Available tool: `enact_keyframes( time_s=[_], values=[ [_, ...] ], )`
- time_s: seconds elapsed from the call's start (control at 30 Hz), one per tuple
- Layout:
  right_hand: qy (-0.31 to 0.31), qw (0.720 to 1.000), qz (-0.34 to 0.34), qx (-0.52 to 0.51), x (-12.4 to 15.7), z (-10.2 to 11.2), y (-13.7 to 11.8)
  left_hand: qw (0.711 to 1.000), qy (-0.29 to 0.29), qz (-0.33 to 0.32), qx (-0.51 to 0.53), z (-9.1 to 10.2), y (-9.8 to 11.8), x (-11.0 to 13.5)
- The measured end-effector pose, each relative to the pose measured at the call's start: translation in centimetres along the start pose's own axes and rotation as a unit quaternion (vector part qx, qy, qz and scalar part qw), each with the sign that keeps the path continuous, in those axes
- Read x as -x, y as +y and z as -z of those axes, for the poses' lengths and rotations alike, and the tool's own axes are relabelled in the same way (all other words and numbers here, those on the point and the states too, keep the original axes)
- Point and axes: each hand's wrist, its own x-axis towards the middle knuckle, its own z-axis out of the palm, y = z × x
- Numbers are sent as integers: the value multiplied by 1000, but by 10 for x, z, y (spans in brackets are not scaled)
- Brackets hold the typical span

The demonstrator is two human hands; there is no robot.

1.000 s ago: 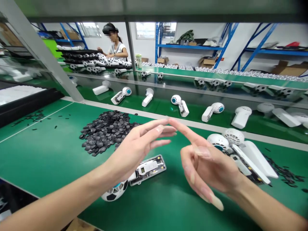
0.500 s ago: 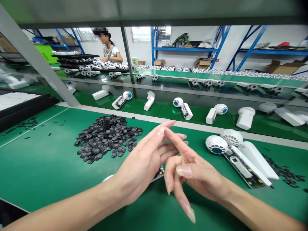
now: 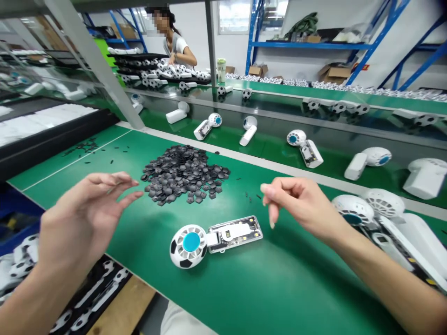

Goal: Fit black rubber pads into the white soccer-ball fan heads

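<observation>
My left hand (image 3: 84, 209) hovers open over the green bench at the left, fingers spread and pointing right, holding nothing. My right hand (image 3: 300, 204) hangs at the right with fingers loosely curled downward, nothing visible in them. Between the hands lies a small handheld fan (image 3: 214, 237) with a football-patterned head, a blue hub and its handle opened so the circuit board shows. A heap of small dark grey pieces (image 3: 185, 172) lies just beyond it.
Several white fan parts (image 3: 380, 214) are piled at the right. A conveyor (image 3: 279, 153) behind the bench carries more fans. A black tray with fan parts (image 3: 91, 298) sits below the front edge. A person (image 3: 174, 42) works at a far bench.
My hands were touching at the fingertips in the middle; they have drawn apart to either side, uncovering the fan. The view has shifted left and down.
</observation>
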Motion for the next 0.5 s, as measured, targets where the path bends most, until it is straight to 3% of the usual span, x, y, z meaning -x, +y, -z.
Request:
enact_keyframes(
  time_s=[0.1,0.2,0.27,0.33,0.4,0.5],
  values=[
    [-41,976,12,212,-35,-13,5,1000,-6,-6,-24,25,-8,14],
    [-39,905,23,424,-62,-30,10,989,-38,-32,-137,39,-20,27],
    [-38,881,23,472,-72,-38,12,980,-31,-63,-185,47,-23,31],
    [-47,866,25,498,-77,-42,12,985,4,-87,-150,53,-21,31],
    [-63,844,37,531,-77,-45,11,996,43,-39,-71,59,-16,30],
    [-89,805,67,583,-75,-49,8,988,36,150,30,64,-10,35]
  ],
)
